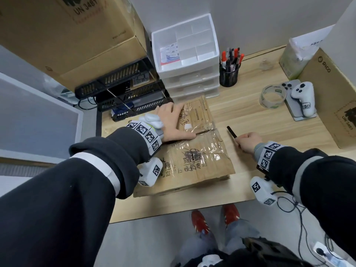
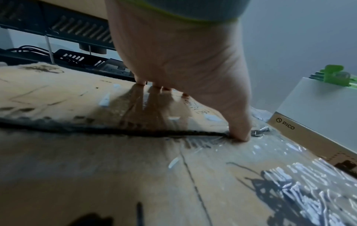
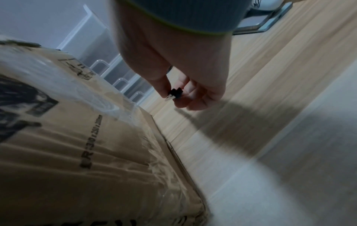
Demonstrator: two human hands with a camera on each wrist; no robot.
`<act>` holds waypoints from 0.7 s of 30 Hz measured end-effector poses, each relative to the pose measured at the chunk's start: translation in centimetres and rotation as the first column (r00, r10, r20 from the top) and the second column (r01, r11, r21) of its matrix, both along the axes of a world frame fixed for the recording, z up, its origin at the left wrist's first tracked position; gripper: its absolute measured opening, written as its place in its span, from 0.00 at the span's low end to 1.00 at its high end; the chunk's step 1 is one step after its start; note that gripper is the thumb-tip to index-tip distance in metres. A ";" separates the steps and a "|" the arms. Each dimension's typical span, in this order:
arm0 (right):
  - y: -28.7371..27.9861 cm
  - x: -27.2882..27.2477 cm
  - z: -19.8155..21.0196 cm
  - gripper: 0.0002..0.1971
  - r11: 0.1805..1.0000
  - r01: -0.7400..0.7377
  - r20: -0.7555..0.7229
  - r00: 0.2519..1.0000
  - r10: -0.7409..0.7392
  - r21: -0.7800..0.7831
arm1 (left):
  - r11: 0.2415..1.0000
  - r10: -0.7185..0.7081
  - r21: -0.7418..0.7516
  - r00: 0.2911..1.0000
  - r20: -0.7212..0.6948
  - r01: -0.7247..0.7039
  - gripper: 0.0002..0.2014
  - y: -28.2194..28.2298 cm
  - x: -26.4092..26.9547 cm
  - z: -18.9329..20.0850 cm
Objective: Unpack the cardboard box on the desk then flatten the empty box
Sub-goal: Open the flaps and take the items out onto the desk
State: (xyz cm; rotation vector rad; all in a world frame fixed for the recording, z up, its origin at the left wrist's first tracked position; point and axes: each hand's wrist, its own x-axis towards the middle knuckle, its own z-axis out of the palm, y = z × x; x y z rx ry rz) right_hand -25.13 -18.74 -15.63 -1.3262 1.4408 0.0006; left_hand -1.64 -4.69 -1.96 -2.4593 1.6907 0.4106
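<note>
A worn cardboard box (image 1: 194, 160) with black print and shiny clear tape stands shut on the wooden desk (image 1: 250, 116). My left hand (image 1: 171, 122) lies flat on its top with straight fingers, the thumb (image 2: 239, 131) pressing at the dark seam (image 2: 115, 131) between the two flaps. To the right of the box, my right hand (image 1: 248, 141) grips a slim black cutter (image 1: 232, 132) that points up and left, off the box. In the right wrist view the cutter (image 3: 174, 93) sits pinched between fingers (image 3: 193, 100) beside the box side (image 3: 96, 152).
Black mesh trays (image 1: 125, 93) and white plastic drawers (image 1: 188, 60) stand behind the box. A pen cup (image 1: 229, 72), a tape roll (image 1: 271, 97), a white controller (image 1: 302, 97) on a phone, and a brown PICO carton (image 1: 335, 105) fill the right. The desk's front edge is close.
</note>
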 end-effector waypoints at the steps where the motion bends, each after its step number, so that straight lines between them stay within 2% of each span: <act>1: 0.0 0.2 -0.2 0.07 1.000 0.006 -0.019 1.000 -0.006 -0.008 | 1.000 -0.007 -0.008 1.000 0.007 0.007 0.57 0.0 0.0 0.0; 4: -0.3 1.0 -0.9 0.13 0.999 0.021 -0.096 0.995 -0.025 -0.044 | 1.000 -0.007 -0.015 1.000 0.006 0.007 0.58 -0.2 0.2 -0.5; 6: -0.1 1.7 -1.4 0.14 1.000 0.015 -0.132 0.991 -0.018 -0.026 | 0.999 -0.004 -0.039 1.000 0.000 0.004 0.57 -0.1 0.5 -0.7; 8: -0.2 2.0 -1.9 0.12 0.999 -0.046 -0.163 0.986 0.043 -0.014 | 0.999 -0.017 -0.052 1.000 -0.008 0.017 0.56 0.0 0.7 -0.8; 11: -0.4 1.9 -1.6 0.03 0.975 -0.221 -0.221 0.952 0.213 -0.010 | 0.998 -0.038 -0.052 0.999 0.020 0.039 0.55 0.0 0.6 -0.7; 14: -0.7 2.2 -1.2 0.13 0.964 -0.266 -0.201 0.945 0.258 -0.009 | 0.995 -0.077 -0.066 0.996 0.036 0.079 0.55 0.2 0.6 -0.9; 16: -1.0 2.9 -0.4 0.15 0.965 -0.260 -0.177 0.951 0.254 -0.016 | 0.989 -0.133 -0.053 0.990 0.034 0.135 0.54 0.5 1.0 -0.6; 18: -1.2 3.8 1.0 0.14 0.971 -0.235 -0.140 0.964 0.226 -0.051 | 0.985 -0.172 -0.020 0.985 0.027 0.173 0.54 1.0 1.8 0.0; 21: -1.9 5.1 2.8 0.05 0.975 -0.187 -0.054 0.982 0.182 -0.116 | 0.988 -0.150 0.044 0.988 -0.020 0.151 0.57 1.8 3.6 1.0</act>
